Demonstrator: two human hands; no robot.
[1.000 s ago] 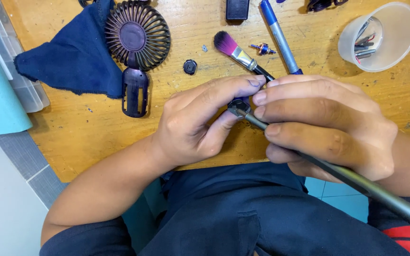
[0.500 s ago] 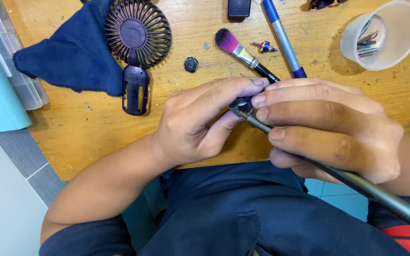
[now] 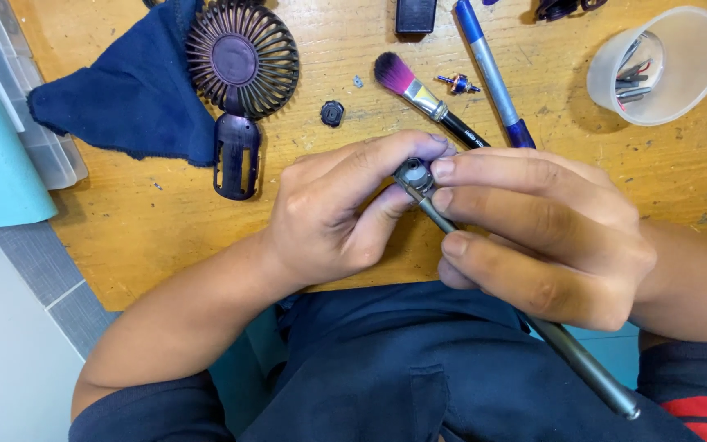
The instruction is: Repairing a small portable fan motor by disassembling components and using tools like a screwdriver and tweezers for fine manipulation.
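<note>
We are holding a small round grey part (image 3: 413,173) between the fingertips of our left hand (image 3: 333,213), pinching it just above the near edge of the wooden table (image 3: 353,98). Our right hand (image 3: 542,233) is gripping a long grey screwdriver (image 3: 533,323), fingers pressed together around the shaft, and its tip is touching the face of the small part (whether it is sitting in a screw we cannot tell, the fingers are hiding it).

Judging from how things are lying, the taking-apart seems already well along. The dark handheld fan (image 3: 240,69) is lying on the table with its handle shell open and hollow, partly on a dark blue cloth (image 3: 128,94). A small black cap (image 3: 332,113) is lying loose near it, and a tiny blue and metal piece (image 3: 457,83) is resting beside a pink-tipped brush (image 3: 423,94). A blue pen-like tool (image 3: 488,69) is lying near the brush, and a translucent cup (image 3: 664,69) at the far right is holding some metal bits.

What is left, as we are judging it, is the work on this small part itself, and the fan is not yet put together.
</note>
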